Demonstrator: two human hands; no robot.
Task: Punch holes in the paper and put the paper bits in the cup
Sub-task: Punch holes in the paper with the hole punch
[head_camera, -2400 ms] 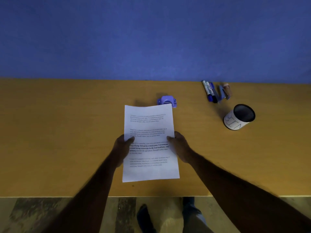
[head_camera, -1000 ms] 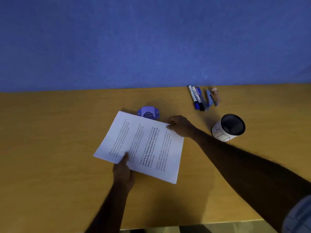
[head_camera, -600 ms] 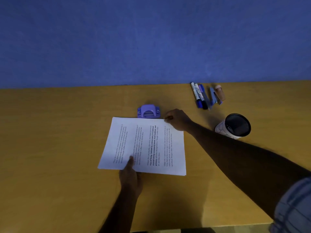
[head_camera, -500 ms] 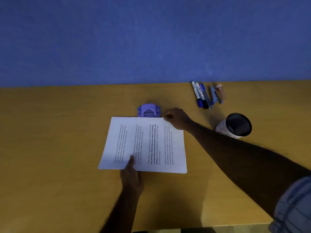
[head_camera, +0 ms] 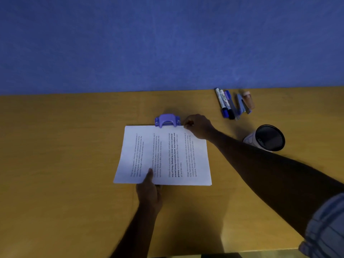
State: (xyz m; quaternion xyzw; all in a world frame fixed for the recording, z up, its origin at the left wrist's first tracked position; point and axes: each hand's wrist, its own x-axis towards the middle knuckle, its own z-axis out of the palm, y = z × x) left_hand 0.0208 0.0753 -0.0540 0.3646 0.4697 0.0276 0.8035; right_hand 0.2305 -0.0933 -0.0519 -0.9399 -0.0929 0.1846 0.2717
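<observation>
A white printed sheet of paper (head_camera: pixel 163 155) lies sideways on the wooden desk (head_camera: pixel 65 155). Its far long edge sits in the mouth of a small purple hole punch (head_camera: pixel 167 120). My left hand (head_camera: pixel 149 192) pinches the near edge of the paper, thumb on top. My right hand (head_camera: pixel 198 126) pinches the far right corner beside the punch. A white cup (head_camera: pixel 266 138) with a dark inside lies tilted on the desk to the right of my right forearm.
Several markers (head_camera: pixel 224 103), a blue stapler (head_camera: pixel 241 106) and a small tan tube (head_camera: pixel 249 99) lie at the desk's back right against the blue wall (head_camera: pixel 167 43). The desk's front edge runs along the bottom of the view.
The paper was turned from upright to sideways and slid away from me until its far edge entered the punch. My right hand went to the far corner, my left to the near edge.
</observation>
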